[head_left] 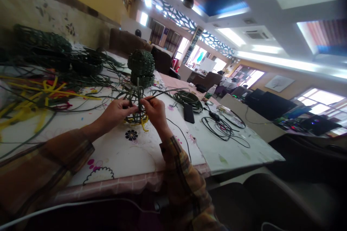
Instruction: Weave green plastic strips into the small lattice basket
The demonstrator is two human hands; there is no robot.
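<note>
A partly woven basket (136, 118) of dark green strips stands on the white flowered tablecloth, a yellow strip (145, 124) looped at its lower right. My left hand (119, 111) is closed at the basket's left side, thumb and fingers pinching a green upright strip (130, 98). On the other side my right hand (155, 110) pinches a long green strip (165, 91) that trails off to the right. The two hands nearly meet in front of the basket and hide part of its weave.
Behind the basket stands a finished-looking green woven piece (141, 65). Yellow strips (40, 97) and heaps of green weaving (84, 63) lie to the left. Rightward are a coil of green strip (187, 100), a phone (189, 113), black cable (217, 130) and a bottle (210, 92).
</note>
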